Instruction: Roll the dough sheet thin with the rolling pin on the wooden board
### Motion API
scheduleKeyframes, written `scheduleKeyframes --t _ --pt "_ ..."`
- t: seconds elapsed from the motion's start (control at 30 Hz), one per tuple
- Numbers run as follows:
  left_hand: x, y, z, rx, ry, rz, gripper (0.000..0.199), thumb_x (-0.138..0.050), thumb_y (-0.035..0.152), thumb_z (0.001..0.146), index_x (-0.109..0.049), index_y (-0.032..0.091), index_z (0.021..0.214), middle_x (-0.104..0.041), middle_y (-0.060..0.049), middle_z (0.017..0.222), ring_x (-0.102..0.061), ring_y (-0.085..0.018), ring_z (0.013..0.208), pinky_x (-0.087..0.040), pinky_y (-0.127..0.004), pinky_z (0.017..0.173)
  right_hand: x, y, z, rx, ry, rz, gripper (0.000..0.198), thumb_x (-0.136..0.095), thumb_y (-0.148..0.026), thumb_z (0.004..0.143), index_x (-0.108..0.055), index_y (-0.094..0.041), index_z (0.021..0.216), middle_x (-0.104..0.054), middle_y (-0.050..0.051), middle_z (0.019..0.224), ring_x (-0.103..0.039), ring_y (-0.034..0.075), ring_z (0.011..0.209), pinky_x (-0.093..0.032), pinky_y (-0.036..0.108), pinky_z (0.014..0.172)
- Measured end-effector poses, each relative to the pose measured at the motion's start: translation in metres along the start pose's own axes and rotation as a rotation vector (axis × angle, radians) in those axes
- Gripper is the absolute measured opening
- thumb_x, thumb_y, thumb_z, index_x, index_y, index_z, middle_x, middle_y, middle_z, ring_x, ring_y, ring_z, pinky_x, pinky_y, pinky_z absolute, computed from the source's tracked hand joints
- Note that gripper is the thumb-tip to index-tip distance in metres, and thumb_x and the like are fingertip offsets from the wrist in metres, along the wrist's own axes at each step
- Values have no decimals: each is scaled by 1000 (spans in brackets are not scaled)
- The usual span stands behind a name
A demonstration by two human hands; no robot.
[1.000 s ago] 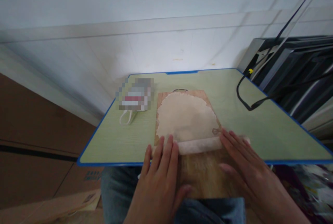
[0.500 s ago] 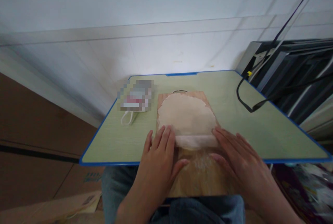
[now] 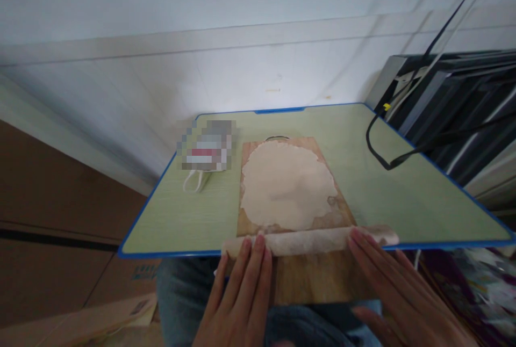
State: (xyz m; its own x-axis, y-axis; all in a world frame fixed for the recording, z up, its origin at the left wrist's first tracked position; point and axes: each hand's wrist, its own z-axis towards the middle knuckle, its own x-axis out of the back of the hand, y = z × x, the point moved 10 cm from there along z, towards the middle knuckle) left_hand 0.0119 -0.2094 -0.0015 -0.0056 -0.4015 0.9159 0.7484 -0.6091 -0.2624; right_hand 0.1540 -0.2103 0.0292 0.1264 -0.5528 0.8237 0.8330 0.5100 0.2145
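Observation:
A flat, roughly round sheet of dough [image 3: 287,183] lies on a wooden cutting board [image 3: 312,277]. Across the board, just on the near side of the dough, rests a floury rolling pin [image 3: 310,241]. My left hand [image 3: 239,288] lies on the pin's left part, fingers stretched out flat. Toward its right end, my right hand [image 3: 397,282] presses with straight fingers as well. Neither hand wraps round the pin. The dough has an uneven edge, with a small fold or hole at its right side.
The board sits on a pale green folding table [image 3: 399,196] with a blue rim. A blurred-out packet [image 3: 207,145] with a white strap stands at the left. A black cable [image 3: 389,167] loops over the right side, beside dark stacked panels [image 3: 455,100]. A white wall rises behind.
Both hands have drawn the rolling pin toward me, off the dough's near part and onto bare board. More of the dough's near edge now shows.

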Motion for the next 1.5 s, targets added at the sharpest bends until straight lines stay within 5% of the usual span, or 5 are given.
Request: scheduleKeyframes --t 0.2,0.5,0.73,1.0,1.5 --pt "-10 -26 41 150 -22 -25 65 -34 51 94 -34 4 139 -38 -20 145 -33 -33 135 -36 -52 104 -24 19 19 -143 -44 61 49 -26 -37 98 -48 -5 128 -60 16 125 -57 27 114 -54 47 85" --pt "-33 -67 99 272 -143 -152 57 -46 46 91 -44 6 133 -43 -17 142 -36 -31 134 -25 -53 110 -59 48 51 -273 -27 45 60 -18 -45 98 -56 -4 118 -64 17 120 -59 28 112 -43 53 97" --pt "-4 -34 53 227 9 -62 55 -34 50 94 -49 6 124 -61 -16 121 -55 -29 114 -36 -48 101 -30 21 22 -185 -30 30 48 -26 -37 98 -49 -6 127 -59 15 127 -57 25 116 -45 45 94" --pt "6 4 12 61 102 59 82 -27 69 87 -48 0 125 -58 -21 125 -49 -32 118 -21 -44 108 -7 2 -4 -17 -12 -12 58 -27 -35 96 -24 -2 144 -63 14 120 -63 25 106 -53 41 76" --pt "-36 -85 110 206 -162 -124 39 -30 36 98 -55 14 120 -55 -14 130 -47 -27 126 -35 -48 104 -79 50 77 -144 -159 167 54 -23 -39 98 -54 -4 125 -58 18 128 -52 27 121 -40 51 102"
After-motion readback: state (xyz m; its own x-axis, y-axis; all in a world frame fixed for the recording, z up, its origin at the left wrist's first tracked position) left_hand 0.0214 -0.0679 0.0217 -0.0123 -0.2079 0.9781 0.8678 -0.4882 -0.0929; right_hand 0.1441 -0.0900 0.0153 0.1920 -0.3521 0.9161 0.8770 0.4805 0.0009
